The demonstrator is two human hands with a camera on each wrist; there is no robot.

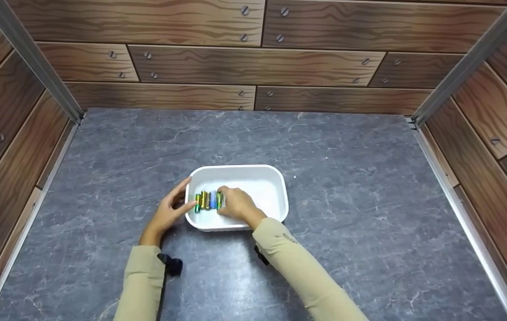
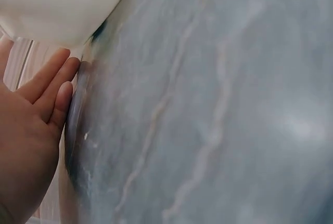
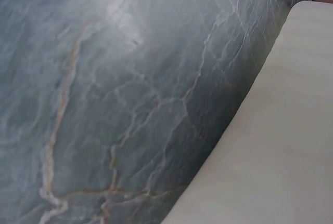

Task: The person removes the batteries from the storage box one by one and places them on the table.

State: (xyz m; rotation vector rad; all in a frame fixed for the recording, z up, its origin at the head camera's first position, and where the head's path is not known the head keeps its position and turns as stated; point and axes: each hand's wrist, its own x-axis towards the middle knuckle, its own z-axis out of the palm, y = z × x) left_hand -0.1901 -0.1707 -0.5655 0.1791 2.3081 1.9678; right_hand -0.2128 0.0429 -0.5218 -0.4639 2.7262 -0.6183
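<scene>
A white plastic tub point(image 1: 266, 196) holds a row of several small cylindrical batteries standing side by side at its left end. Green and gold colour most of them, and one is a blue battery point(image 1: 213, 199). My right hand point(image 1: 239, 203) reaches into the tub and holds the rightmost green battery point(image 1: 219, 200) between thumb and fingers, at its two ends. Against the tub's left side rests my left hand point(image 1: 171, 209), fingers spread straight along the outside. Its thumb crosses the rim beside the leftmost battery point(image 1: 197, 203). In the left wrist view, that hand's straight fingers point(image 2: 49, 78) lie beneath the tub's wall.
The tub stands on a grey marbled surface point(image 1: 347, 200). Wood-patterned panels point(image 1: 191, 64) wall off the back and both sides, with metal posts point(image 1: 463, 67) at the corners. A dark wrist camera point(image 1: 172, 265) sits on the left sleeve.
</scene>
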